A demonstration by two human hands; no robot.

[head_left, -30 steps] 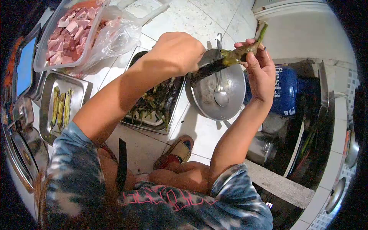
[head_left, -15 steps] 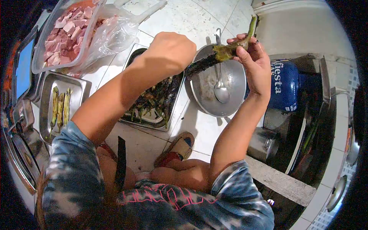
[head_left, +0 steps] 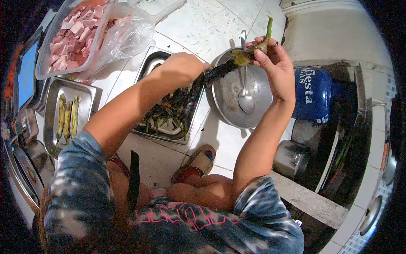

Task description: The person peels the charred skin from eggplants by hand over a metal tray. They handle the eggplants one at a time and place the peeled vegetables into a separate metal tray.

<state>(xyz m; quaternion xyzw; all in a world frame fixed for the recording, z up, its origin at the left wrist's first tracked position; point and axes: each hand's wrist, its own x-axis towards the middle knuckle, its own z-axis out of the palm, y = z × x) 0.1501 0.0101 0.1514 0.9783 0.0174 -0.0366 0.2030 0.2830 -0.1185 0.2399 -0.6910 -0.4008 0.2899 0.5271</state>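
My right hand point(head_left: 275, 63) grips a charred eggplant point(head_left: 223, 71) near its green stem. The eggplant is tilted, its blackened end pointing down and left over the rim of a grey metal pot point(head_left: 262, 91), with yellowish flesh showing by the stem. Close to the blackened end is my left hand point(head_left: 182, 70), back up and fingers curled in; what they pinch is hidden. Beneath that hand, a metal tray point(head_left: 192, 137) holds blackened eggplants and charred skin. In a smaller metal tray point(head_left: 84, 114) to the left lie several peeled eggplants point(head_left: 67, 118).
A ladle point(head_left: 246, 101) rests inside the pot. At upper left are a plastic container point(head_left: 99, 42) of cut raw meat and a clear plastic bag point(head_left: 131, 36). A blue gas tank point(head_left: 313, 95) and a metal pot point(head_left: 289, 158) stand at right. Dark bits dot the tiled floor point(head_left: 198, 23).
My left hand has moved slightly down and left, its fingers now nearer the eggplant's blackened end. My right hand and the eggplant have shifted a little left.
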